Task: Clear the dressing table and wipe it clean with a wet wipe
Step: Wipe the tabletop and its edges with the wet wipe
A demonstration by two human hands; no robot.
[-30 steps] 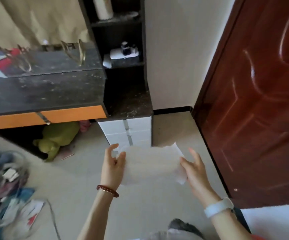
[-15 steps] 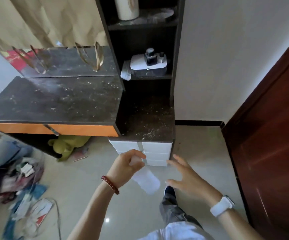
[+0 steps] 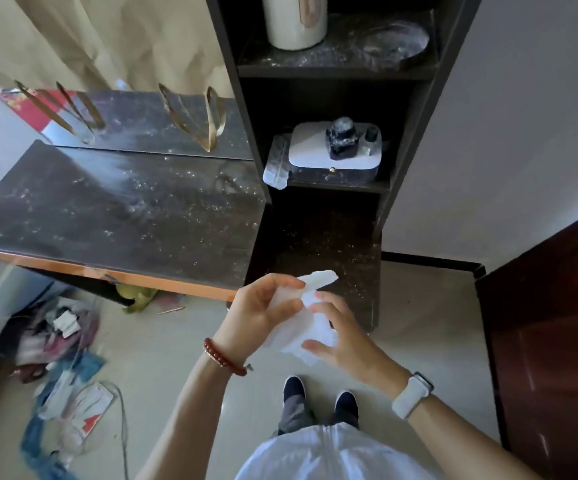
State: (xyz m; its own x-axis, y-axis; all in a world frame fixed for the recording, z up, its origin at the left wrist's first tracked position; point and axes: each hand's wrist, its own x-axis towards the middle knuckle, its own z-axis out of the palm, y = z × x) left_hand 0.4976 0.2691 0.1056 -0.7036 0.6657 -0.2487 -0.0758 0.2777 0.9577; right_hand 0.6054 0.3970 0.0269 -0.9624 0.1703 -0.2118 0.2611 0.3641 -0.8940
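Home bedroom: dusty dark dressing table surface (image 3: 125,209) with mirror (image 3: 149,123), beige curtain (image 3: 90,46), shelf unit (image 3: 332,71), wooden door (image 3: 550,323), clutter on floor (image 3: 59,358).

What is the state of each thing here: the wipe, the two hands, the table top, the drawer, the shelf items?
wet wipe: partly folded, held in the air by both hands
left hand: fingers curled, pinching the wipe
right hand: fingers spread, touching the wipe
dressing table top: bare, dusty, not yet wiped
orange drawer: closed
white box: lid closed, dark bottle upright on it
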